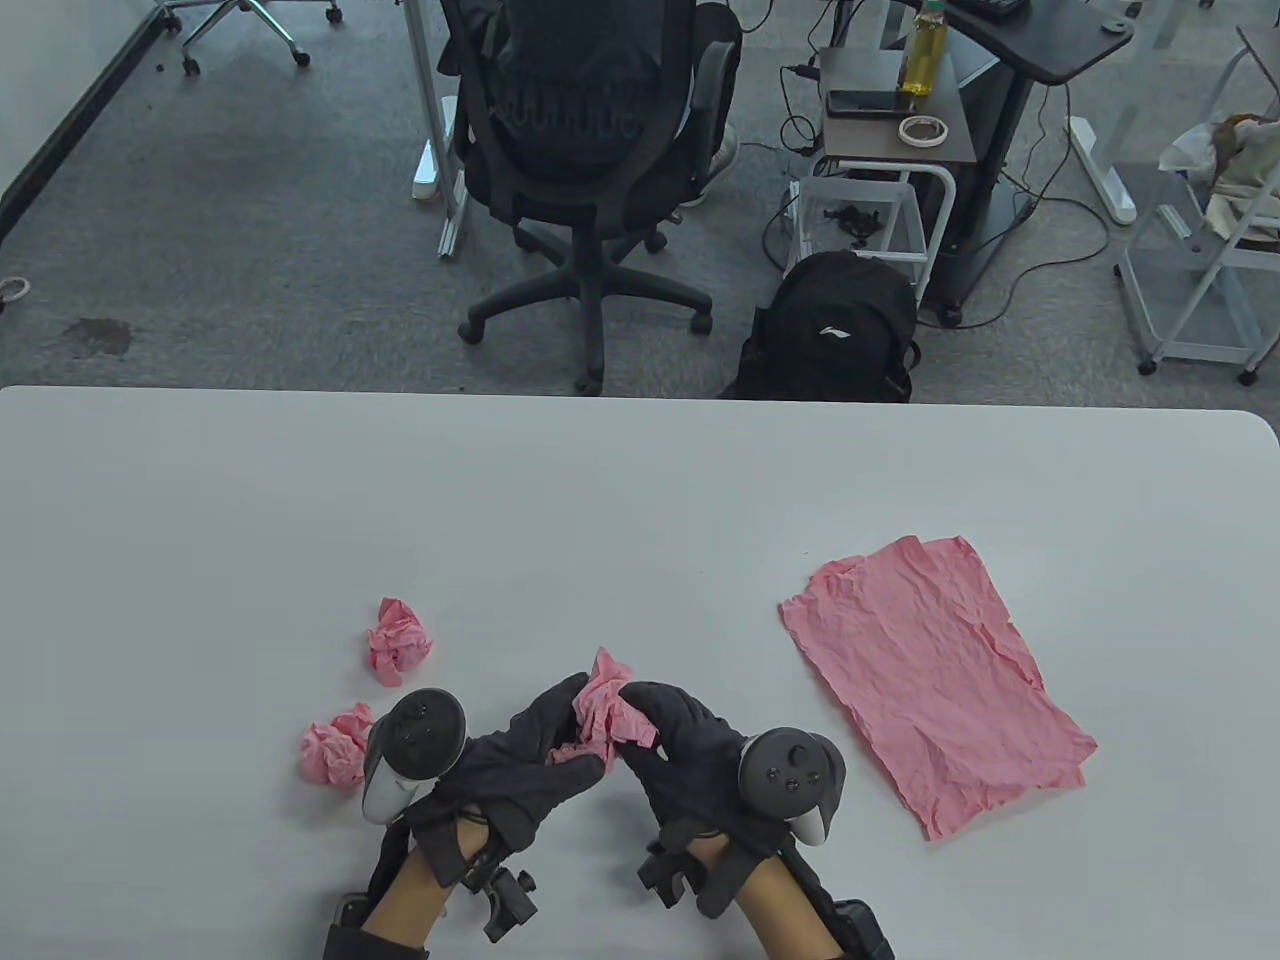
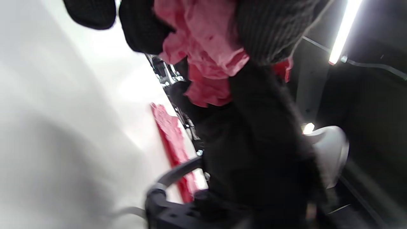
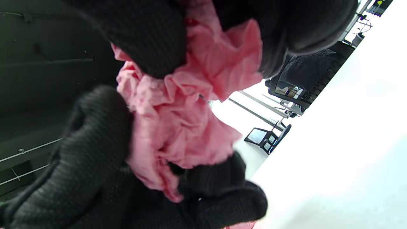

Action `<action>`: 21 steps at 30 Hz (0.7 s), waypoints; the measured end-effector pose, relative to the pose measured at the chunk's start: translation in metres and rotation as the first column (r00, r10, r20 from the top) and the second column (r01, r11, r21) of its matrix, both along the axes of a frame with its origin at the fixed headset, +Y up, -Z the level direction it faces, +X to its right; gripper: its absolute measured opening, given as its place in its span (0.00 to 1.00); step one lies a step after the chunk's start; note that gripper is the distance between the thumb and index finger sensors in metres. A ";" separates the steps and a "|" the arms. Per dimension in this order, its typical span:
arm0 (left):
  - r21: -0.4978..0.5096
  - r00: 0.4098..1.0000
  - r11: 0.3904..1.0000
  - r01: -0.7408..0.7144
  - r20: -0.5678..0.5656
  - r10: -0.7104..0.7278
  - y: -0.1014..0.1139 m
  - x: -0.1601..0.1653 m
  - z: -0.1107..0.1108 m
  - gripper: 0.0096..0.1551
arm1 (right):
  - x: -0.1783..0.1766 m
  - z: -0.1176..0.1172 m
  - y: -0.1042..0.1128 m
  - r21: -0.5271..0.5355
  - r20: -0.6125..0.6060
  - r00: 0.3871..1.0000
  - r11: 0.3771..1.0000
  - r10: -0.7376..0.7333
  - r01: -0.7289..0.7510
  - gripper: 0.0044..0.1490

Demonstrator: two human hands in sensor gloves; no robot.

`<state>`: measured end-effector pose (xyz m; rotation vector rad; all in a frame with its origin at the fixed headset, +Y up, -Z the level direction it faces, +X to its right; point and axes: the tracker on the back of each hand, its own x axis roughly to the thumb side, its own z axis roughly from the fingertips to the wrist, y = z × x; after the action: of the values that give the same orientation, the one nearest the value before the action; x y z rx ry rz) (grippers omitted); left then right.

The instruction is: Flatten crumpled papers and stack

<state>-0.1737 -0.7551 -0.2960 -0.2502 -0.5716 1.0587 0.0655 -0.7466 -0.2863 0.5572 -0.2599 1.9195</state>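
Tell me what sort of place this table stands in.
Most likely an office or lab workroom. Beyond the white table lies grey carpet with a black swivel office chair, a black backpack on the floor, and a small cart with cables trailing round it.

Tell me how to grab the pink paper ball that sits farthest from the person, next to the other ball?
Come down from above and pinch the crumpled ball across its bumpy middle with fingertips. It sits loose on the table with bare space around it, and its puffy folds probably give fingers something to catch. The left hand is nearer, but both hands now hold another paper.
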 end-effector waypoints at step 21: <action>0.107 0.964 0.994 0.031 -0.268 -0.001 0.011 -0.021 0.001 0.31 | -0.003 -0.002 -0.004 -0.205 -0.155 0.916 0.919 -0.370 0.337 0.27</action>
<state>-0.1946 -0.7442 -0.2948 -0.0133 -0.3816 1.0215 0.0625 -0.7502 -0.2886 0.5324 -0.0602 1.5062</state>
